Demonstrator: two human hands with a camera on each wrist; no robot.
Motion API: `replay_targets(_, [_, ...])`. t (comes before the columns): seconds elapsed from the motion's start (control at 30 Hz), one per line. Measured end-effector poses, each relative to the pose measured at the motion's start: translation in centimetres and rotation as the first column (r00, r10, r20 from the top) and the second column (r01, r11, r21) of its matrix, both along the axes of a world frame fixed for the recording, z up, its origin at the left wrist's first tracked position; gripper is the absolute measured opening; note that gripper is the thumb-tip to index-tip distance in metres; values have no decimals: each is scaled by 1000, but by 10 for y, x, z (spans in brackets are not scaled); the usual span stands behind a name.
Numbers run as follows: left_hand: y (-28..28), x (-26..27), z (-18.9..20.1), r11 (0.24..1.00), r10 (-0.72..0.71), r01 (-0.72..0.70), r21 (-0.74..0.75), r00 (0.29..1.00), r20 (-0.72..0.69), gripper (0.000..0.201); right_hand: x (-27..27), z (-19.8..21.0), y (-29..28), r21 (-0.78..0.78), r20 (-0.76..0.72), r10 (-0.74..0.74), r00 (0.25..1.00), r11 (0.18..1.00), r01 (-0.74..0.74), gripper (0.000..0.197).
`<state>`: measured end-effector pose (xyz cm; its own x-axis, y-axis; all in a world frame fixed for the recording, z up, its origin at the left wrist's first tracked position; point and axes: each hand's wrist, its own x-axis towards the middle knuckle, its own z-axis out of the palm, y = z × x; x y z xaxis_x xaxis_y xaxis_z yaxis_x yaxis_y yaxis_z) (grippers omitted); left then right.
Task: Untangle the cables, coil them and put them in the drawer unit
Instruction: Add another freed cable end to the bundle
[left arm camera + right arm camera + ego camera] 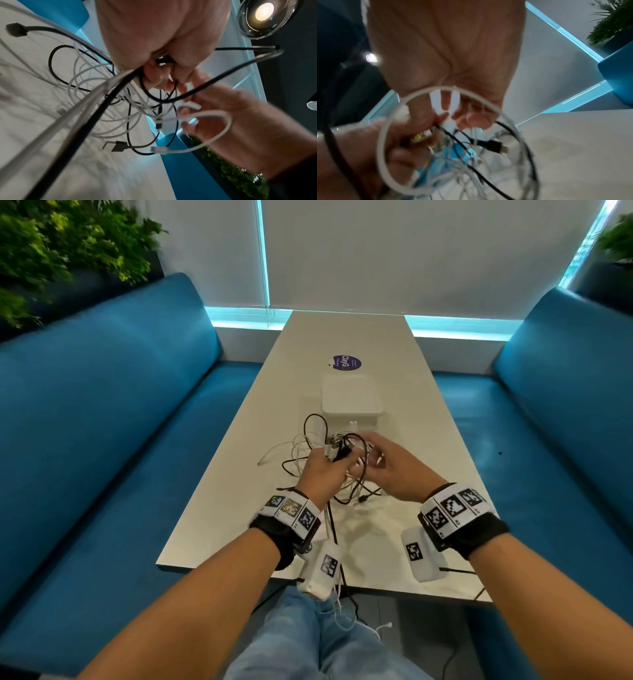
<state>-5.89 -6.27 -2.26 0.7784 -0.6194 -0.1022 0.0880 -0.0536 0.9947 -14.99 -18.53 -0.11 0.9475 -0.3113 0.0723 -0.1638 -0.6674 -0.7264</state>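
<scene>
Blue sofas (pixel 113 392) flank the long table (pixel 404 392), where the drawer unit (pixel 351 400) waits just beyond the tangle (pixel 310 453). Left hand (pixel 323 470) clamps several plugs, anchoring them, while right hand (pixel 394 470) pinches a white loop (pixel 388 155), likely teasing it free.

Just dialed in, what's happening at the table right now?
A person is working on a tangle of black and white cables over the white table. The left hand grips a bunch of them, plug ends included, while the right hand pinches a white cable looped out of the knot. Nothing is coiled yet. The white drawer unit sits just behind the tangle.
</scene>
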Motion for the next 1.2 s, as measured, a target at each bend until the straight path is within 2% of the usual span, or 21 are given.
replay_targets(0.07, [3, 1, 5, 998, 2, -5, -61, 998, -59, 18, -1, -17, -1, -59, -205, 16, 979, 998, -29, 38])
replay_targets(0.17, [15, 4, 15, 987, 9, -22, -158, 996, -86, 18, 1, -35, -8, -136, -171, -135, 976, 984, 112, 13])
replay_targets(0.23, [25, 14, 20, 951, 26, -79, -300, 984, -177, 20, 1, -41, -20, -158, -186, -232, 955, 966, 204, 17])
replay_targets(0.3, [33, 26, 27, 914, 54, -147, -379, 968, -246, 20, -4, -47, -34, -130, -261, -309, 915, 950, 284, 19])
replay_targets(0.37, [37, 33, 33, 922, 64, -137, -361, 976, -207, 19, -11, -52, -44, -104, -285, -373, 883, 928, 359, 16])
replay_targets(0.43, [37, 34, 35, 942, 41, -78, -327, 992, -119, 18, -11, -48, -44, -113, -229, -429, 874, 903, 414, 11])
replay_targets(0.5, [35, 33, 36, 956, 12, -32, -293, 997, -72, 19, -8, -36, -36, -197, -124, -478, 869, 871, 451, 30])
replay_targets(0.57, [30, 29, 38, 961, -22, 7, -275, 999, -49, 20, -4, -18, -24, -261, -24, -443, 896, 868, 422, 42])
replay_targets(0.6, [27, 26, 39, 963, -46, 35, -268, 998, -35, 21, -2, -9, -18, -251, -2, -381, 924, 895, 369, 42])
replay_targets(0.67, [22, 20, 42, 956, -111, 107, -273, 994, -1, 21, 4, 6, -8, -161, -1, -219, 976, 963, 216, 29])
replay_targets(0.73, [21, 16, 44, 942, -165, 170, -290, 985, 41, 20, 12, 13, -3, -134, 9, -131, 991, 982, 131, 6])
replay_targets(0.8, [18, 15, 43, 931, -187, 198, -306, 980, 67, 15, 15, 17, -2, -140, 38, -127, 991, 982, 131, 10])
replay_targets(0.9, [12, 15, 37, 932, -186, 188, -309, 982, 37, 43, 12, 24, -2, -160, 40, -114, 993, 980, 119, 15])
replay_targets(1.0, [5, 9, 30, 927, -244, 273, -255, 960, 139, 54, 6, 36, -6, -218, 59, -141, 988, 964, 150, 19])
replay_targets(1.1, [-4, 8, 21, 952, -235, 286, -108, 909, 345, 45, 0, 46, -9, -180, 111, -145, 983, 970, 163, 18])
replay_targets(1.2, [-13, 10, 8, 979, -202, 193, 66, 868, 453, 16, -6, 59, -5, -23, 222, -123, 967, 991, 131, 16])
